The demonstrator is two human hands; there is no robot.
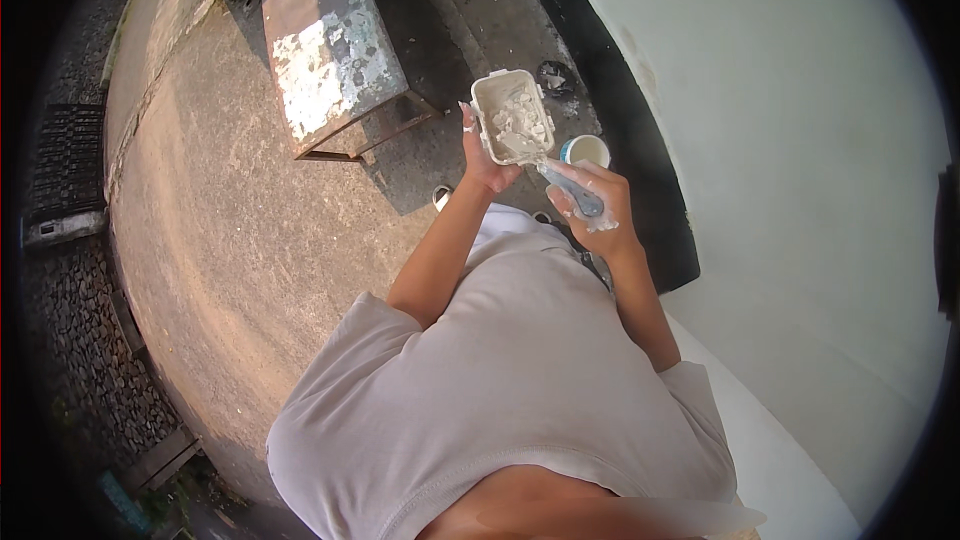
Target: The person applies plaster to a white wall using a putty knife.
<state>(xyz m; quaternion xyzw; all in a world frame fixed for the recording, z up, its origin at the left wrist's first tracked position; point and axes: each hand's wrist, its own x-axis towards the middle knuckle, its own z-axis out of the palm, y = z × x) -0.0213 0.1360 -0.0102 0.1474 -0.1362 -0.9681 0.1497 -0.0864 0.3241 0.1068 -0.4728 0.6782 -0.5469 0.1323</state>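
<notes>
My left hand (482,162) holds up a small white plastic tub (478,90), gripping it from its left side and underneath. White paste (520,118), thick and lumpy, lies inside the tub. My right hand (608,205) is closed round the grey handle of a putty knife (585,200). The knife's blade reaches over the tub's near right corner into the paste. White smears cover fingers of both hands. Just beyond my right hand, a round white bucket (588,149) stands on the ground, its inside visible from above.
A paint-worn metal table (335,50) stands ahead on the left. To my right rises a pale wall (790,120) with a black lower band (655,180). A dark round object (556,79) lies beyond the bucket. Concrete ground (220,190) stretches left toward a stone wall (80,340).
</notes>
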